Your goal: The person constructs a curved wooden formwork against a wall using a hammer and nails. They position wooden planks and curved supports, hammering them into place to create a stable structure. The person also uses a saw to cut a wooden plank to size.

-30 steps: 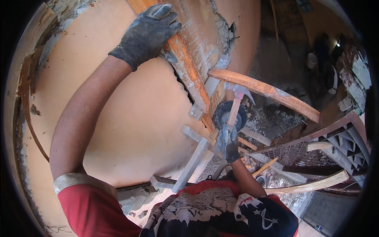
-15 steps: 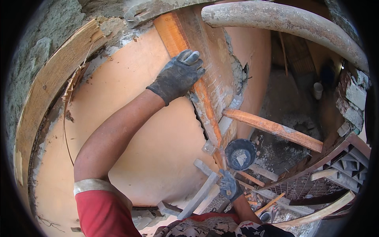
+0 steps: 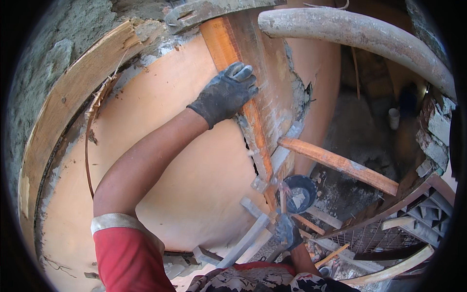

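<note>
My left hand (image 3: 227,91), in a dark grey work glove, has its fingers curled over the edge of a long orange-brown wooden board (image 3: 220,43). That board runs down along the edge of a smooth peach-coloured wall (image 3: 160,102). Lower down, my gloved right hand (image 3: 288,231) is closed around a light stick-like tool (image 3: 282,201). The tool's far end is blurred, so its kind is unclear. It points up toward the board's lower end, beside a dark bucket (image 3: 306,182) with pale pieces inside.
An orange wooden beam (image 3: 340,165) juts out to the right. A thick grey pole (image 3: 355,34) crosses the upper right. Grey wooden battens (image 3: 245,241) stand near my body. A curved-looking plank (image 3: 68,102) borders the left, and a metal mesh (image 3: 372,238) lies at lower right.
The view has shifted slightly, moving the scene right. My left hand keeps its hold on the board. The stick-like tool now shows above my right hand, its upper end smeared by motion.
</note>
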